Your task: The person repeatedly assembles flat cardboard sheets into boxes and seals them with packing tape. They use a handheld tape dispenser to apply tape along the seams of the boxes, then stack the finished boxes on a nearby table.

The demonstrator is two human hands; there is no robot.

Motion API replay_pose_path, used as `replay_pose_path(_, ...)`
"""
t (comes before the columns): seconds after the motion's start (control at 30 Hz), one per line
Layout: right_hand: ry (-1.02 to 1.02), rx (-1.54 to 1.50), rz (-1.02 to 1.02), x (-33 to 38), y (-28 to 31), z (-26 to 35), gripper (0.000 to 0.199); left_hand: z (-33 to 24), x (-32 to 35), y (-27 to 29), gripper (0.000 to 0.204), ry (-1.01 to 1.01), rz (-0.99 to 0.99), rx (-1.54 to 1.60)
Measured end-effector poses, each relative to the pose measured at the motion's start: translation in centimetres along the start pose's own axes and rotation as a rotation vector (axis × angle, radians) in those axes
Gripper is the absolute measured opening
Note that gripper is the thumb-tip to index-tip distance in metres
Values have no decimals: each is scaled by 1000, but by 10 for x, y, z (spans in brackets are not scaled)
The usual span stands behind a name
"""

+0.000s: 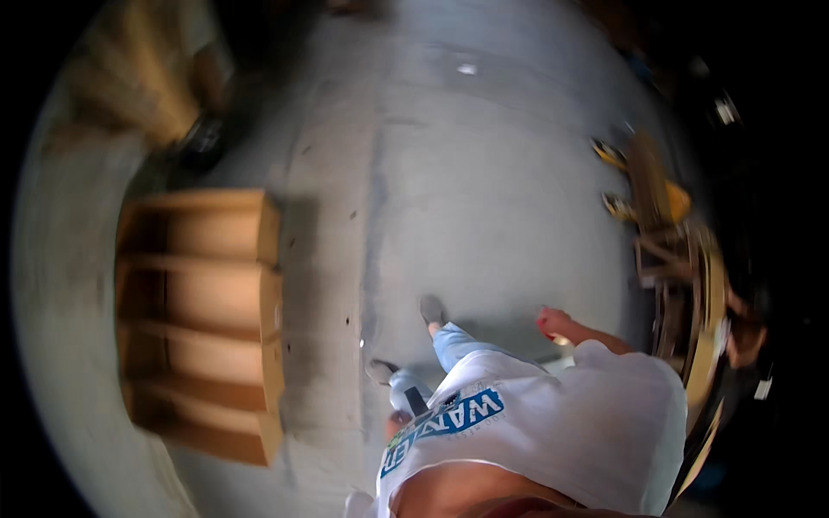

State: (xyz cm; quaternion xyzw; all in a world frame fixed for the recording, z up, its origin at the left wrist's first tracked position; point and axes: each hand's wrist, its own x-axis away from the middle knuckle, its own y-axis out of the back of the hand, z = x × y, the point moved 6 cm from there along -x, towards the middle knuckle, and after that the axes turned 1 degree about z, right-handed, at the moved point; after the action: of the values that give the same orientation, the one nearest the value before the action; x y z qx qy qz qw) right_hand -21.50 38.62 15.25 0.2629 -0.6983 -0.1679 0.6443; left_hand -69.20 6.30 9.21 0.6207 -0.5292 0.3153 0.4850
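Right hand (pixel 553 323) looks curled, can't tell if holding anything. Left hand (pixel 397 423) mostly hidden, grip unclear; dark flat thing (pixel 416 400) beside it, lower centre of frame. Loose grip could drop it.

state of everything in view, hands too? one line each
Right hand: fingers curled, blurred; can't tell if it grips anything
Left hand: mostly hidden at the shirt; can't tell open or shut
Cardboard boxes: open, lined up in a row on the floor
White shirt: worn
Shoes: worn, set apart, one ahead of the other
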Motion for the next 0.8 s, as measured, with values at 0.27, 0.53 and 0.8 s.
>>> replay_pose_path(0.27,-173,-429,359,94,-198,-214,22,-306,-51,-83,39,-455,78,-354)
replay_pose_path(0.53,-608,-1199,4,158,-308,-304,24,-559,-17,-393,31,-750,265,-806)
replay_pose_path(0.8,-868,-2485,-1136,237,-282,-454,22,-619,-6,-700,25,-2086,749,-1858)
